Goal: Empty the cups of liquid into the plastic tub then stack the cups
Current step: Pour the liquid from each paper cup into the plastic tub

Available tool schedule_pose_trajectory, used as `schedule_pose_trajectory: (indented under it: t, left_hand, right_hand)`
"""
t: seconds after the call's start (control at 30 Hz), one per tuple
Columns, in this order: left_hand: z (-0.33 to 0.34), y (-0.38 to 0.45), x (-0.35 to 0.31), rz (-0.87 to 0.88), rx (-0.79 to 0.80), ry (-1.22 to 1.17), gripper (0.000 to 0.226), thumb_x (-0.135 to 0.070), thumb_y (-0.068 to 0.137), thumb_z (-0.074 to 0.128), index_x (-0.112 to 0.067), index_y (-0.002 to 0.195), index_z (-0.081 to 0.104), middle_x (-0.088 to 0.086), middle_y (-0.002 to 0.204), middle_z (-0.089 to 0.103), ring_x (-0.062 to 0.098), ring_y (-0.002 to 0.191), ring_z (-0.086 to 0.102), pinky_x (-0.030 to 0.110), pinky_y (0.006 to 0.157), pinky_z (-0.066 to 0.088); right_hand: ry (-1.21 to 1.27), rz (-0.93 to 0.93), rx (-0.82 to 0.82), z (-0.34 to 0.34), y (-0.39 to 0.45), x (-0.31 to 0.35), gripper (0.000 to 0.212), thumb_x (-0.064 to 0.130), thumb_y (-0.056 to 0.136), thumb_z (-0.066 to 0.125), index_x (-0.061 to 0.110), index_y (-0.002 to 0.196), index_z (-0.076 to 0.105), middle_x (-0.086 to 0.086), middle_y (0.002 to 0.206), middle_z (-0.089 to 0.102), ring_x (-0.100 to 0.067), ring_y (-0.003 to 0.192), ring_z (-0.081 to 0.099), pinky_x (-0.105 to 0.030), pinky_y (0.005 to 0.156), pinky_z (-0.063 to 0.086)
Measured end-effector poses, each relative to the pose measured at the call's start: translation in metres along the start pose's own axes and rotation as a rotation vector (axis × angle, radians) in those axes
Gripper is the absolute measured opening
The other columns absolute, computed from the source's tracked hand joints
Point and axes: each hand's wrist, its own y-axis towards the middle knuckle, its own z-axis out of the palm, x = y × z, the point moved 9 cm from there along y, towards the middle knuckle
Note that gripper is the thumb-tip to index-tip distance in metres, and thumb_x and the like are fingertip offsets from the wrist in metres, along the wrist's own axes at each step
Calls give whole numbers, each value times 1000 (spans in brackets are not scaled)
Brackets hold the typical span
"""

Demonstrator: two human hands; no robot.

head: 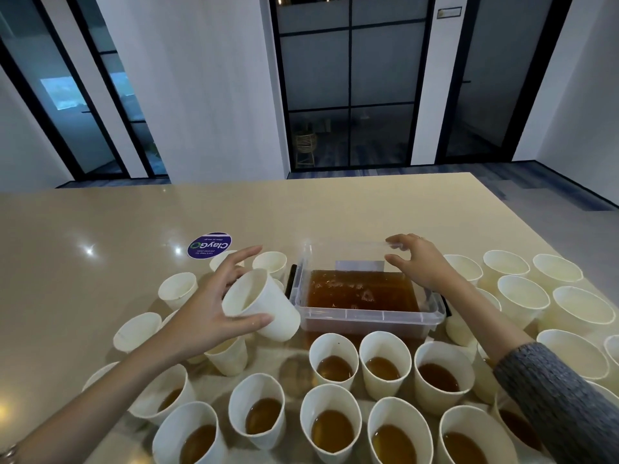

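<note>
A clear plastic tub (368, 314) holding brown liquid stands mid-table. My left hand (214, 303) holds an empty white paper cup (268, 306) tilted, mouth toward me, just left of the tub's near-left corner; thumb and fingers are spread around its rim. My right hand (418, 262) hovers over the tub's far-right side with fingers loosely curled, holding nothing. Several cups of brown liquid (331, 426) stand in rows in front of the tub.
Several empty white cups stand on the left (177, 289) and on the right (522, 296) of the tub. A purple round sticker (209, 245) lies on the beige table (368, 209) beyond the left cups. The table's far edge and right edge drop to the floor.
</note>
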Motion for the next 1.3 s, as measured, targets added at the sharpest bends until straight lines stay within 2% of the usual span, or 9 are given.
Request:
schedule_pose_trajectory:
  t: [0.1, 0.27, 0.47, 0.57, 0.77, 0.93, 1.03, 1.17, 1.3]
  left_hand:
    - [-2, -9, 8, -5, -28, 96, 94, -48, 60, 83, -56, 138, 30, -29, 117, 57, -1, 112, 55, 21, 90, 44]
    - [19, -9, 22, -20, 79, 288, 91, -47, 67, 81, -57, 139, 26, -30, 130, 47, -1, 120, 47, 38, 101, 45]
    - [60, -2, 36, -48, 308, 576, 102, -55, 71, 72, -66, 139, -3, -23, 155, 26, 9, 136, 37, 45, 112, 35]
    - [66, 5, 37, -44, 334, 628, 106, -60, 71, 70, -66, 138, -11, -20, 157, 24, 8, 138, 34, 44, 115, 31]
    - [63, 8, 35, -31, 356, 681, 105, -75, 68, 66, -67, 136, -14, -21, 152, 31, 4, 132, 38, 37, 111, 34]
    - [45, 17, 19, 4, 306, 782, 95, -88, 67, 47, -61, 143, -3, -16, 144, 39, 8, 125, 46, 36, 103, 39]
    - [35, 30, -1, 17, 197, 800, 87, -93, 67, 25, -55, 145, 14, -12, 136, 43, 12, 119, 50, 33, 96, 43]
    - [48, 63, -19, 72, 103, 710, 58, -69, 89, 36, -41, 140, 42, -9, 137, 43, 14, 123, 47, 33, 97, 44]
    - [73, 100, -7, 113, 85, 631, 47, -53, 96, 44, -32, 137, 47, -2, 142, 39, 17, 132, 37, 40, 106, 41]
  right_hand:
    - [-1, -3, 0, 0, 0, 1, 40, 31, 94, 59, 16, 131, 56, -6, 127, 61, -21, 113, 55, -35, 94, 44]
    - [5, -1, -2, 0, -1, 0, 40, 31, 94, 59, 17, 131, 56, -5, 128, 60, -19, 113, 55, -34, 94, 45]
    - [8, -1, 2, 0, 0, 0, 40, 31, 94, 59, 17, 131, 55, -5, 128, 60, -19, 113, 55, -33, 93, 44]
    - [12, 7, 1, 1, 0, -1, 40, 32, 94, 59, 18, 132, 55, -5, 129, 60, -19, 114, 55, -33, 94, 45]
    - [10, 7, 2, 0, 0, -1, 40, 31, 94, 58, 17, 132, 55, -5, 130, 59, -20, 115, 55, -33, 94, 45]
    - [7, 11, 2, 1, -1, 0, 40, 31, 94, 58, 17, 132, 55, -5, 130, 60, -20, 115, 55, -33, 94, 45]
    - [-2, 20, 7, 2, 0, -2, 40, 31, 94, 58, 17, 132, 55, -5, 130, 60, -20, 115, 55, -33, 94, 45]
    - [-6, 2, 1, -3, -2, 3, 40, 35, 96, 55, 18, 133, 54, -5, 135, 55, -23, 121, 51, -33, 98, 41]
    - [22, -46, -120, -37, -14, 14, 37, 39, 97, 52, 19, 128, 57, -3, 134, 52, -21, 123, 49, -32, 100, 39]
